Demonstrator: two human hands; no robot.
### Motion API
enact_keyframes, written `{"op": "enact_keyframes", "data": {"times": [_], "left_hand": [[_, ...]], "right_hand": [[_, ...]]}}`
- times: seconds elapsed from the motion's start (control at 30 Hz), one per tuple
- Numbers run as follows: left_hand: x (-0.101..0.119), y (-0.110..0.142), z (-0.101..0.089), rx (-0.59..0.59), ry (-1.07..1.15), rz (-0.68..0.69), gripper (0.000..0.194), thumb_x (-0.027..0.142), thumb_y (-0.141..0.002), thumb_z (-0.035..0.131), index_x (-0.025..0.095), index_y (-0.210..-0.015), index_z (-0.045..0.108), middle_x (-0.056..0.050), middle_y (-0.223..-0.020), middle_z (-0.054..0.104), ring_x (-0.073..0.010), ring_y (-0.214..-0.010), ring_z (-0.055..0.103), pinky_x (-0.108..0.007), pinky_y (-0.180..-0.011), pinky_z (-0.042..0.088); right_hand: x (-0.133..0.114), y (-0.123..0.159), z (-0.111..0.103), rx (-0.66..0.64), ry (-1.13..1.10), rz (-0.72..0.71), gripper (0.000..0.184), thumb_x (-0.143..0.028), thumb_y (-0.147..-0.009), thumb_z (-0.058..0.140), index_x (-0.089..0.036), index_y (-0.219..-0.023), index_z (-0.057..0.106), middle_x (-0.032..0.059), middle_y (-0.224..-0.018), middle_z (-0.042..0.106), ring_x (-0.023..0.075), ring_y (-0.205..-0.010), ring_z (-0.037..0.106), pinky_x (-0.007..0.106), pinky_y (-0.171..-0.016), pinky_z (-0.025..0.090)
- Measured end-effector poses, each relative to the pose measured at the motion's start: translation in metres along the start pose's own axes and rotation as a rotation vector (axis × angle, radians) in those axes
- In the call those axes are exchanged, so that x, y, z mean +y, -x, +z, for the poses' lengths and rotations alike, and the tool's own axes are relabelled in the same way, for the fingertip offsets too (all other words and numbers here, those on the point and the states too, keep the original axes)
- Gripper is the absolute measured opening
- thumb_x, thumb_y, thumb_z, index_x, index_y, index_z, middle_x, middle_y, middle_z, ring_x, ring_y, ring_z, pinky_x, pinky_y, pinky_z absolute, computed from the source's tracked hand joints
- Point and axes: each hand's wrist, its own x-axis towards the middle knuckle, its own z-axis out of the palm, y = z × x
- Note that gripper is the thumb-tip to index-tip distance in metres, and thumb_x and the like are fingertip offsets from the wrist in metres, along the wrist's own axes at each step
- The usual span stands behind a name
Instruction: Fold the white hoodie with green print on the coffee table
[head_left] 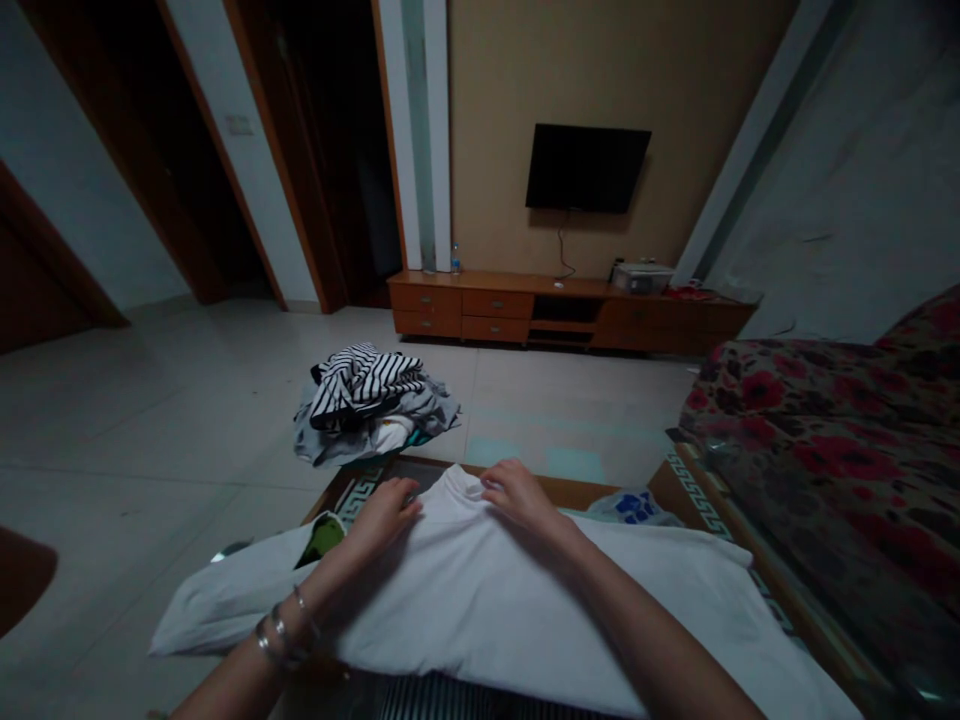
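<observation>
A white long-sleeved shirt lies spread across a low table, its collar towards the far edge. One sleeve hangs out over the table's left side, with a patch of green showing at its edge. My left hand is just left of the collar, fingers loosely curved and apart, with bracelets on the wrist. On the collar's right side, my right hand has its bent fingertips against the fabric, seemingly pinching the edge.
Beyond the table's left corner is a clothes pile topped by a striped garment. A plastic bag lies by the table's far right corner. A flowered sofa stands at right. A wooden TV cabinet lines the far wall below a television.
</observation>
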Motion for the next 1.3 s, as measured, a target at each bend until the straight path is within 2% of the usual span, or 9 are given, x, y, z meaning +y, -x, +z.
{"op": "enact_keyframes", "data": {"times": [0.13,0.23,0.33,0.47,0.67,0.8,1.0,1.13,1.3], "left_hand": [[-0.013,0.002,0.007,-0.072,0.051,-0.034,0.052,0.025,-0.072,0.06,0.011,-0.122,0.057,-0.013,-0.112,0.062,-0.0247,-0.103,0.057,-0.031,-0.089,0.041],[-0.016,-0.005,0.011,-0.149,0.097,-0.125,0.054,0.022,-0.066,0.064,0.012,-0.119,0.056,-0.01,-0.104,0.065,-0.023,-0.092,0.059,-0.029,-0.08,0.042],[-0.019,-0.013,0.012,-0.149,0.184,-0.135,0.031,0.024,-0.065,0.062,0.016,-0.095,0.061,-0.004,-0.088,0.065,-0.0203,-0.083,0.058,-0.026,-0.072,0.041],[-0.02,-0.014,0.008,-0.031,0.412,-0.133,0.019,0.032,-0.067,0.059,0.018,-0.076,0.051,0.002,-0.074,0.057,-0.017,-0.075,0.054,-0.024,-0.065,0.039],[-0.018,-0.011,0.008,-0.108,0.749,-0.23,0.042,0.035,-0.065,0.061,0.016,-0.103,0.055,-0.003,-0.092,0.065,-0.0191,-0.084,0.06,-0.027,-0.073,0.046],[-0.025,-0.015,0.014,-0.107,0.681,-0.245,0.05,0.04,-0.067,0.059,0.012,-0.108,0.058,-0.009,-0.102,0.067,-0.0235,-0.095,0.061,-0.032,-0.084,0.046],[-0.027,-0.001,0.0,-0.137,0.402,-0.232,0.051,0.052,-0.076,0.051,0.013,-0.108,0.057,-0.01,-0.098,0.067,-0.0256,-0.091,0.061,-0.033,-0.078,0.045],[-0.025,0.015,-0.009,-0.211,0.169,-0.226,0.04,0.051,-0.077,0.052,0.016,-0.096,0.056,-0.01,-0.095,0.067,-0.0264,-0.088,0.061,-0.032,-0.073,0.042],[-0.028,0.033,-0.008,-0.261,-0.067,-0.233,0.029,0.045,-0.084,0.046,0.018,-0.09,0.056,-0.011,-0.091,0.068,-0.0276,-0.087,0.063,-0.03,-0.067,0.038]], "right_hand": [[-0.029,-0.04,0.021,-0.056,0.175,0.115,0.04,-0.049,-0.082,0.064,-0.017,-0.105,0.067,0.0132,-0.102,0.066,0.0261,-0.103,0.055,0.034,-0.086,0.04],[-0.032,-0.055,0.041,-0.076,0.176,0.142,0.03,-0.037,-0.078,0.067,-0.015,-0.099,0.066,0.0131,-0.102,0.066,0.0255,-0.099,0.056,0.032,-0.083,0.04],[-0.019,-0.058,0.057,0.035,0.039,0.124,0.014,-0.016,-0.082,0.054,-0.018,-0.094,0.063,0.0065,-0.096,0.066,0.0184,-0.09,0.057,0.026,-0.078,0.04],[-0.002,-0.058,0.063,0.246,-0.091,0.097,0.014,-0.012,-0.084,0.047,-0.017,-0.092,0.056,0.0048,-0.091,0.063,0.0166,-0.087,0.056,0.025,-0.078,0.04],[-0.001,-0.073,0.062,0.233,0.016,0.062,0.011,-0.021,-0.092,0.046,-0.019,-0.093,0.057,0.0063,-0.096,0.063,0.0193,-0.095,0.054,0.029,-0.085,0.038],[0.002,-0.082,0.066,0.086,0.162,0.161,0.014,-0.027,-0.092,0.051,-0.018,-0.093,0.062,0.0081,-0.1,0.064,0.0215,-0.1,0.054,0.03,-0.086,0.038],[0.008,-0.066,0.048,-0.039,0.048,0.22,0.038,-0.047,-0.092,0.048,-0.018,-0.112,0.063,0.0109,-0.106,0.064,0.0214,-0.101,0.056,0.03,-0.085,0.039],[0.006,-0.054,0.045,-0.068,0.087,0.145,0.026,-0.039,-0.082,0.063,-0.016,-0.093,0.066,0.0104,-0.102,0.063,0.0209,-0.098,0.055,0.027,-0.082,0.038],[0.01,-0.053,0.046,-0.054,0.082,0.179,0.028,-0.042,-0.092,0.048,-0.018,-0.101,0.06,0.0051,-0.09,0.067,0.0164,-0.08,0.059,0.024,-0.068,0.036]]}}
